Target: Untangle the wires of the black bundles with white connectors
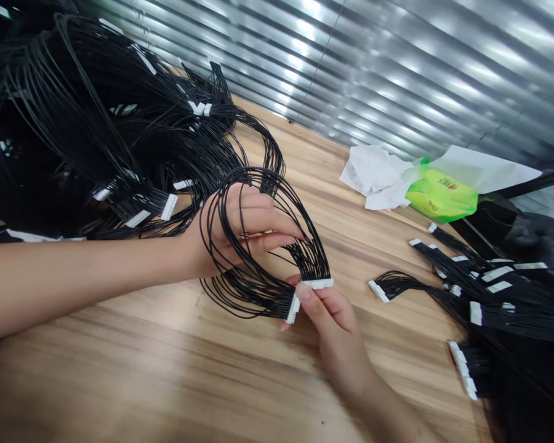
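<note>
Right now the left hand is sitting inside a loop of black wires, fingers loosely spread; the right hand is pinching white connectors on those wires between thumb and fingers, above a wooden table; a big tangled harness heap is lying far left; more harnesses are lying right, near a green plastic bag.

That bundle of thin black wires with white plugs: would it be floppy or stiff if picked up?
Probably floppy: the black wires sag into loose loops over the left hand. They likely feel light, since the right hand seems to hold the white connectors with just its fingertips. The heaped wires nearby look apt to tangle.
</note>
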`<state>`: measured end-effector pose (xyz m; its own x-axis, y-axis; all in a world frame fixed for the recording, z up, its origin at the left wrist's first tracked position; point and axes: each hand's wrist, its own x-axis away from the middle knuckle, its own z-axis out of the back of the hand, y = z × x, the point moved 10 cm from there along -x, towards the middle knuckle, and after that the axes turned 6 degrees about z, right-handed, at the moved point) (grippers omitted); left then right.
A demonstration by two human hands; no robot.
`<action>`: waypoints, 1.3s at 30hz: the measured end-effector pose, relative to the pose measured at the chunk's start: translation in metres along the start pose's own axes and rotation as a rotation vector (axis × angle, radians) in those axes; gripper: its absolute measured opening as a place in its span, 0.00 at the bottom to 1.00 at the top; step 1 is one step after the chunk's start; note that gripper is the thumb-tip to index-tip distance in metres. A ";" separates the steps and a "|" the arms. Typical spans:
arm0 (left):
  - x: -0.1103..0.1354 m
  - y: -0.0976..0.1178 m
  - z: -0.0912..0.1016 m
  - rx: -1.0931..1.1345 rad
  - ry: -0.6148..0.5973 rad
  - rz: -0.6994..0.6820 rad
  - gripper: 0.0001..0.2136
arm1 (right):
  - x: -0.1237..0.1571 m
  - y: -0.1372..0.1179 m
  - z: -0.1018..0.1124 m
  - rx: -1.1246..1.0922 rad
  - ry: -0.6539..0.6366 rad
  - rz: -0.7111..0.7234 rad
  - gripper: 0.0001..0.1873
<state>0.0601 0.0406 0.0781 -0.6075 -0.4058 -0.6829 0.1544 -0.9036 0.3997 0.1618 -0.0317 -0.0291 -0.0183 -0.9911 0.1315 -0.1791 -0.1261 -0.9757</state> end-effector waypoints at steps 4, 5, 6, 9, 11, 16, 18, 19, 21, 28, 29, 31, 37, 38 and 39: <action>-0.002 -0.007 -0.012 0.195 -0.115 0.138 0.07 | 0.000 0.000 -0.001 -0.026 -0.009 -0.013 0.10; -0.002 -0.008 -0.013 0.231 -0.116 0.159 0.07 | 0.000 0.000 0.000 -0.028 -0.009 -0.017 0.10; -0.002 -0.009 -0.014 0.253 -0.112 0.171 0.07 | 0.001 0.000 0.000 -0.030 -0.009 -0.019 0.10; -0.002 -0.015 -0.019 0.269 -0.138 0.223 0.07 | 0.001 0.000 0.000 -0.035 -0.006 -0.023 0.10; -0.001 -0.018 -0.023 0.291 -0.172 0.246 0.08 | 0.001 0.000 -0.001 -0.046 -0.006 -0.024 0.10; 0.002 -0.027 -0.033 0.477 -0.191 0.340 0.07 | 0.000 0.000 -0.001 -0.055 0.010 -0.027 0.10; 0.005 -0.029 -0.038 0.563 -0.211 0.379 0.07 | 0.000 0.001 -0.001 -0.057 0.005 -0.030 0.10; 0.006 -0.030 -0.041 0.593 -0.229 0.388 0.07 | 0.001 0.002 -0.001 -0.059 0.004 -0.034 0.10; 0.008 -0.028 -0.047 0.616 -0.282 0.398 0.07 | 0.001 0.003 0.000 -0.056 0.006 -0.038 0.10; 0.011 -0.029 -0.048 0.637 -0.290 0.436 0.07 | 0.000 0.000 0.001 -0.048 0.018 -0.036 0.12; 0.012 -0.029 -0.048 0.614 -0.290 0.446 0.08 | 0.000 0.001 0.002 -0.044 0.027 -0.040 0.12; 0.012 -0.031 -0.047 0.568 -0.280 0.458 0.08 | 0.001 0.003 0.005 -0.035 0.057 -0.048 0.12; 0.015 -0.040 -0.043 0.532 -0.203 0.553 0.07 | 0.004 0.008 0.019 -0.091 0.192 0.014 0.11; 0.014 -0.041 -0.041 0.503 -0.187 0.549 0.07 | 0.005 0.009 0.022 -0.103 0.219 0.022 0.11; 0.013 -0.041 -0.039 0.464 -0.175 0.530 0.07 | 0.005 0.010 0.024 -0.110 0.247 0.029 0.11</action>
<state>0.0766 0.0666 0.0291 -0.6649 -0.7097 -0.2329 0.1396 -0.4244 0.8946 0.1841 -0.0391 -0.0420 -0.2623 -0.9523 0.1562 -0.2809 -0.0795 -0.9564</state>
